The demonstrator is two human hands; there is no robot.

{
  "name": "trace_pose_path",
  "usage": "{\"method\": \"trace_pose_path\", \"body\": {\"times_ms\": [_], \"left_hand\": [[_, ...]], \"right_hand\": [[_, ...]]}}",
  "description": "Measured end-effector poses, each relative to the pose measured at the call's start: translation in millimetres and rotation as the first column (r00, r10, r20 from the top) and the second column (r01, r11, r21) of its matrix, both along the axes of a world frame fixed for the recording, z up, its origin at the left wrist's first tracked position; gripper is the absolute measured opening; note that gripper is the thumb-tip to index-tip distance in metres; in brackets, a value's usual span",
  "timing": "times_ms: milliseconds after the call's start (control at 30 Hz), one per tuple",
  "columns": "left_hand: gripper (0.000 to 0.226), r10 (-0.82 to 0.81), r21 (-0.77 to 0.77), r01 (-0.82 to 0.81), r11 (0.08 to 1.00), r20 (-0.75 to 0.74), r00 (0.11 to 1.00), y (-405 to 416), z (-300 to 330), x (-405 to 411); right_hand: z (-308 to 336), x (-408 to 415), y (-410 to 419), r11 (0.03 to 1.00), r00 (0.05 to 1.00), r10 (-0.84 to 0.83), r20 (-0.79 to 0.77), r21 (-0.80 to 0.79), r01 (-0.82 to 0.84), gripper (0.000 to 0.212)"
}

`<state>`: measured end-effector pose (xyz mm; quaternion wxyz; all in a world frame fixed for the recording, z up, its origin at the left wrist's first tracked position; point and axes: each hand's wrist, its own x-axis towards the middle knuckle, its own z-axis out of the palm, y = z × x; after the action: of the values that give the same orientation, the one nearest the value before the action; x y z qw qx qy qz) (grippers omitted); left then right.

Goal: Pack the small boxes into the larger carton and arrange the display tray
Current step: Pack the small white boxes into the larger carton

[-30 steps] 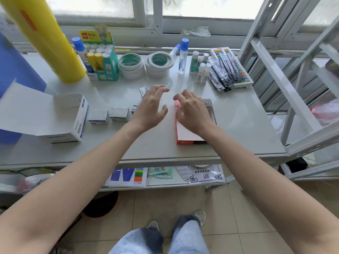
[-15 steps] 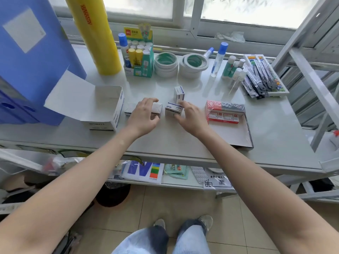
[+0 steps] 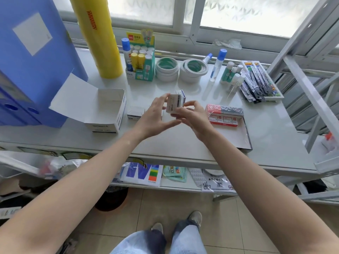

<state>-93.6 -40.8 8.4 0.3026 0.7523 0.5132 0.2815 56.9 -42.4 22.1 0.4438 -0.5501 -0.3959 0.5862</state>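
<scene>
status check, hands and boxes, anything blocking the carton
Both hands, left and right, hold small boxes above table. Carton open, left. One box beside it. Path clear.

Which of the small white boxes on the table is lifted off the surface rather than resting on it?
The small box held between the left hand and right hand; the other small box rests on the table beside the open carton.
</scene>
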Motion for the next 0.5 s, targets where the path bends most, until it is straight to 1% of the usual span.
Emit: {"method": "trace_pose_path", "body": {"times_ms": [33, 67, 133, 200, 233, 300, 333, 367, 433, 500], "left_hand": [[0.091, -0.009, -0.012, 0.009, 1.000, 0.008, 1.000, -0.4, 2.4, -0.1], [0.090, -0.008, -0.010, 0.008, 1.000, 0.010, 1.000, -0.4, 4.3, -1.1], [0.084, 0.015, 0.020, -0.016, 1.000, 0.018, 1.000, 0.4, 6.7, -4.6], [0.077, 0.053, 0.062, -0.054, 0.997, 0.015, 0.998, 1.4, 7.8, -9.6], [0.076, 0.068, 0.078, -0.068, 0.995, 0.011, 0.998, 2.1, 8.1, -12.2], [0.078, 0.070, 0.080, -0.071, 0.994, 0.019, 0.997, 2.5, 9.2, -17.2], [0.080, 0.059, 0.067, -0.060, 0.996, 0.023, 0.998, 2.4, 9.3, -20.2], [0.083, 0.046, 0.052, -0.047, 0.998, 0.018, 0.999, 2.2, 8.5, -23.2], [0.086, 0.041, 0.032, -0.040, 0.999, -0.038, 0.998, 2.5, 4.0, -29.6], [0.086, 0.064, 0.027, -0.060, 0.998, -0.175, 0.982, 4.5, -2.2, -35.2]], "right_hand": [[2.2, -1.7, -0.7, 1.000, 0.998, 0.017, -0.055, -0.011, -0.018, 0.029], [4.2, -3.6, -1.3, 0.999, 0.996, 0.032, -0.078, -0.016, -0.034, 0.033], [5.8, -6.0, 0.0, 0.998, 0.997, 0.065, -0.045, -0.010, -0.066, 0.046], [7.1, -6.9, 2.3, 0.993, 0.993, 0.114, 0.033, -0.001, -0.114, 0.057], [8.2, -7.4, 3.0, 0.989, 0.987, 0.146, 0.062, 0.001, -0.146, 0.056], [9.9, -9.6, 4.5, 0.980, 0.977, 0.199, 0.081, 0.005, -0.200, 0.037], [10.6, -11.6, 5.2, 0.978, 0.976, 0.205, 0.075, 0.009, -0.207, 0.027], [10.4, -13.6, 6.2, 0.981, 0.979, 0.194, 0.068, 0.015, -0.195, 0.023], [5.4, -16.7, 9.2, 0.990, 0.988, 0.138, 0.071, 0.019, -0.139, 0.025], [-1.3, -17.6, 11.9, 0.996, 0.994, 0.083, 0.076, 0.009, -0.083, 0.028]]}}
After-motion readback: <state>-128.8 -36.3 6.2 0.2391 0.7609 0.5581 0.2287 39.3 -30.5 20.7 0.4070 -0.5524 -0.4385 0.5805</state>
